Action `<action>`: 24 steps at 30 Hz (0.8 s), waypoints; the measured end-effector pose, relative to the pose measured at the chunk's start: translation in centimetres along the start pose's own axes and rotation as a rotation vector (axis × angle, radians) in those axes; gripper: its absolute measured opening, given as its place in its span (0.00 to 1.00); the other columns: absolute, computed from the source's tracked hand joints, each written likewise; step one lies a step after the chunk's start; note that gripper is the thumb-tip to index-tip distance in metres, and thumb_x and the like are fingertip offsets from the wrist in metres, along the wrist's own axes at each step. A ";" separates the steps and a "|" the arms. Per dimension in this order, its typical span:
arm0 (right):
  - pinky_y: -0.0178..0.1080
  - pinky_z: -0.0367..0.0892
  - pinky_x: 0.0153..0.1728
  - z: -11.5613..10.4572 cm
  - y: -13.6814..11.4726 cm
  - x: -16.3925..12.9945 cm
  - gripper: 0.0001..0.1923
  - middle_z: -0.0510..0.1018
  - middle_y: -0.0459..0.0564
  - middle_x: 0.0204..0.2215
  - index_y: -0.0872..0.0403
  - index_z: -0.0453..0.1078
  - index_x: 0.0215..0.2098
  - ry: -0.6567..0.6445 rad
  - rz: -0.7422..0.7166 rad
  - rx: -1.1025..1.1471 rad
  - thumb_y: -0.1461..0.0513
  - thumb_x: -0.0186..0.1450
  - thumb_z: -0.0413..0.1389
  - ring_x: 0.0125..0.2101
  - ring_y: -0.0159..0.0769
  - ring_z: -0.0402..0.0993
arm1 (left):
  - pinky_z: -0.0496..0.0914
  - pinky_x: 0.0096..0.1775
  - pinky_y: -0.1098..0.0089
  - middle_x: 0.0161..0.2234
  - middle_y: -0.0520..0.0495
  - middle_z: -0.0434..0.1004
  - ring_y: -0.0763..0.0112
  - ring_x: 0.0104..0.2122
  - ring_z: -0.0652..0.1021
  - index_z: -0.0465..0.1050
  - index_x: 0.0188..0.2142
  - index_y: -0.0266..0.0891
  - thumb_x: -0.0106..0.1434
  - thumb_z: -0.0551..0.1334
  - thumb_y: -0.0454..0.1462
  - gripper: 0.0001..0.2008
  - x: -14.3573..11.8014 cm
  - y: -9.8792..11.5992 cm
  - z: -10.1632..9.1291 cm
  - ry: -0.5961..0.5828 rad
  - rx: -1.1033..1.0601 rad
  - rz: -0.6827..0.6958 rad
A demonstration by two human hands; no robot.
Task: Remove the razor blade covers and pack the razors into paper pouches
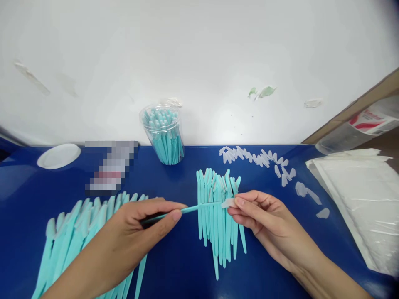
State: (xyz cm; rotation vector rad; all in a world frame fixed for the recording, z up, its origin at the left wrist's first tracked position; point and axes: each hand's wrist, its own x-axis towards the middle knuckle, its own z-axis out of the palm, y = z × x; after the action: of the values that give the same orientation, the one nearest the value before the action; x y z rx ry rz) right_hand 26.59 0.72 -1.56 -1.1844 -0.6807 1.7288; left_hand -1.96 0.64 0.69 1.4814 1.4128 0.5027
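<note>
Between thumb and fingers, my left hand point(149, 224) grips the handle of a turquoise eyebrow razor point(193, 208), its blade end pointing right. A small translucent blade cover point(229, 203) is pinched in my right hand point(262, 220), right at the razor's tip; how far it sits over the blade I cannot tell. Under the held razor lies a loose pile of turquoise razors point(220, 236). A second, larger pile of razors point(70, 232) spreads at the left, partly hidden by my left hand and forearm.
A clear round tub point(162, 133) full of razors stands by the wall. Loose blade covers point(258, 158) trail across the blue table point(174, 265). A white lid point(59, 156) lies back left. White plastic packaging point(358, 203) and a plastic bottle point(358, 124) are at the right.
</note>
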 end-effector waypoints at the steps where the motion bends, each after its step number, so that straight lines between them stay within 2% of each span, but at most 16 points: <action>1: 0.29 0.81 0.42 0.0 0.0 0.0 0.10 0.88 0.47 0.34 0.50 0.85 0.36 0.001 0.011 0.012 0.57 0.59 0.76 0.37 0.32 0.87 | 0.68 0.29 0.74 0.37 0.49 0.78 0.68 0.34 0.75 0.86 0.49 0.54 0.67 0.67 0.55 0.17 0.0 0.0 -0.2 0.023 0.022 0.047; 4: 0.29 0.81 0.41 0.0 -0.1 -0.1 0.10 0.88 0.48 0.32 0.51 0.85 0.35 0.000 0.037 0.039 0.58 0.58 0.77 0.36 0.32 0.87 | 0.63 0.24 0.75 0.36 0.50 0.75 0.70 0.32 0.73 0.86 0.50 0.59 0.68 0.66 0.53 0.14 -0.1 0.2 -0.4 0.029 0.057 0.142; 7: 0.28 0.81 0.40 0.3 -0.1 -0.1 0.10 0.88 0.48 0.32 0.52 0.85 0.34 -0.001 0.046 0.051 0.58 0.57 0.77 0.35 0.32 0.87 | 0.62 0.24 0.74 0.34 0.51 0.73 0.72 0.28 0.70 0.85 0.50 0.62 0.69 0.66 0.51 0.13 -0.2 0.5 -0.4 0.001 0.079 0.182; 12: 0.27 0.81 0.40 0.7 0.0 -0.4 0.10 0.88 0.48 0.31 0.52 0.85 0.33 -0.030 0.059 0.022 0.58 0.57 0.77 0.34 0.31 0.87 | 0.63 0.25 0.74 0.34 0.51 0.73 0.73 0.28 0.70 0.85 0.51 0.62 0.71 0.65 0.50 0.13 -0.1 0.9 -0.1 -0.025 0.095 0.201; 17: 0.29 0.81 0.38 1.0 0.4 -0.8 0.11 0.88 0.49 0.30 0.52 0.84 0.34 -0.074 0.061 -0.029 0.56 0.58 0.76 0.32 0.32 0.87 | 0.63 0.25 0.73 0.34 0.51 0.75 0.74 0.28 0.71 0.85 0.53 0.59 0.73 0.63 0.47 0.13 -0.1 1.2 1.2 -0.035 0.104 0.259; 20: 0.30 0.81 0.37 1.1 0.7 -0.9 0.11 0.88 0.49 0.30 0.52 0.84 0.34 -0.075 0.049 -0.071 0.55 0.58 0.76 0.31 0.33 0.86 | 0.66 0.29 0.73 0.34 0.52 0.76 0.73 0.29 0.73 0.84 0.55 0.59 0.75 0.61 0.44 0.15 -0.2 1.5 1.6 -0.022 0.207 0.328; 23: 0.34 0.82 0.37 1.0 0.7 -1.0 0.12 0.88 0.50 0.31 0.51 0.84 0.36 -0.116 -0.008 -0.177 0.54 0.60 0.75 0.32 0.36 0.87 | 0.68 0.31 0.73 0.34 0.53 0.79 0.73 0.31 0.76 0.83 0.54 0.61 0.75 0.61 0.44 0.14 -1.0 1.6 1.3 -0.008 0.349 0.366; 24: 0.35 0.82 0.37 0.9 0.5 -0.9 0.13 0.88 0.50 0.32 0.51 0.84 0.38 -0.127 -0.045 -0.233 0.53 0.61 0.74 0.33 0.37 0.87 | 0.68 0.31 0.73 0.34 0.53 0.80 0.72 0.31 0.77 0.83 0.53 0.61 0.73 0.63 0.45 0.13 -1.5 1.4 1.0 0.029 0.378 0.366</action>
State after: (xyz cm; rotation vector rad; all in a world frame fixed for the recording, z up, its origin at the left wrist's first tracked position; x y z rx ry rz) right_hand 25.74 -0.28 -1.20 -1.2125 -1.0003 1.7316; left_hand -0.77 -0.87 1.89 2.0649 1.3107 0.4981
